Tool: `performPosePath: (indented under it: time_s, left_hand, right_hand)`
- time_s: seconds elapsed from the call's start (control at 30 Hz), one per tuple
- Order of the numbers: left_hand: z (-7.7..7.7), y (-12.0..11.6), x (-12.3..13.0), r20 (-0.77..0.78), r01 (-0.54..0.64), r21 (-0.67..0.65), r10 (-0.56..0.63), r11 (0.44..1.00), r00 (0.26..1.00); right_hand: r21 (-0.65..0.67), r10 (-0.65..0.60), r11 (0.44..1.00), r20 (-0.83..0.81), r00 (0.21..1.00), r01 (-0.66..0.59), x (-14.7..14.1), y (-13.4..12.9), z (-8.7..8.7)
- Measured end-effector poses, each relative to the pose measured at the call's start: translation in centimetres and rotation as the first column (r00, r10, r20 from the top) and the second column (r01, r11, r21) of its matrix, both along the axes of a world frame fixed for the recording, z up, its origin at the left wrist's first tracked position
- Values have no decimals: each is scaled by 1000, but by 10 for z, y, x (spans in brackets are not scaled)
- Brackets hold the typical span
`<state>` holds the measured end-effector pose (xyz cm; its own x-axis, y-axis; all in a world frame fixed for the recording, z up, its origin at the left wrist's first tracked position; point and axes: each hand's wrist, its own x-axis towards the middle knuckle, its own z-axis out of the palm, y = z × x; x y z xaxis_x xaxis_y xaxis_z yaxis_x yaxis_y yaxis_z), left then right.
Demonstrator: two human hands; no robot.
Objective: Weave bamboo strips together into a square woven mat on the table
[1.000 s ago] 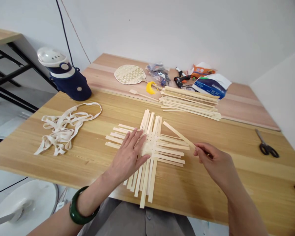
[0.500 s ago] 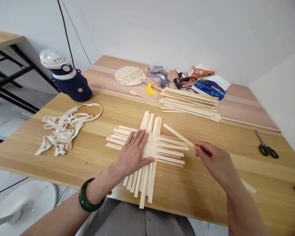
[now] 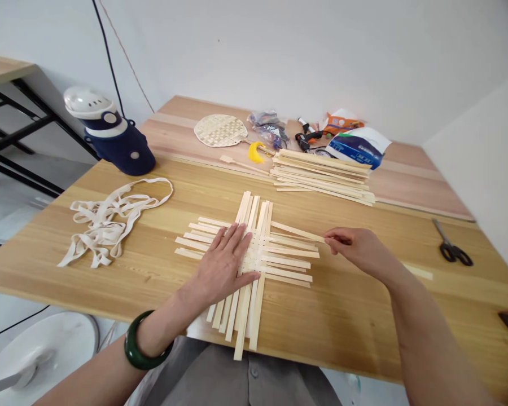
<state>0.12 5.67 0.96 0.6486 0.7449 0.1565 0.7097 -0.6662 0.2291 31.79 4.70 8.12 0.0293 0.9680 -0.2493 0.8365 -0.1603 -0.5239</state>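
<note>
Flat pale bamboo strips cross over and under each other in a woven mat (image 3: 258,254) near the table's front edge. My left hand (image 3: 224,259) lies flat on the left part of the weave, fingers spread, hiding some crossings. My right hand (image 3: 347,245), to the right of the mat, pinches the right end of a loose bamboo strip (image 3: 298,230). That strip slants up to the left, and its far end reaches the upright strips at the upper right of the weave. Whether the tip passes under one of them I cannot tell.
A stack of bamboo strips (image 3: 324,175) lies behind the mat. Farther back are a woven fan (image 3: 220,131), a yellow crescent-shaped object (image 3: 256,152) and a glue gun (image 3: 307,138). White ribbon (image 3: 110,225) and a blue bottle (image 3: 118,141) are left, scissors (image 3: 451,245) right.
My right hand has moved the loose strip left and down, so its tip, which was clear of the weave, now meets the upright strips. My left hand stays flat on the mat.
</note>
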Motion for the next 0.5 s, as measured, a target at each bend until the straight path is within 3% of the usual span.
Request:
performPosePath:
  time_s: [0.3,0.5]
  left_hand:
    - [16,22,-3,340,-50,-37,59,998,939]
    - [17,53,20,452,-61,-59,81,996,889]
  right_hand:
    - [-141,88,986,-3,996,-87,2,16,12]
    - [63,-98,993,-63,993,102,17,13,7]
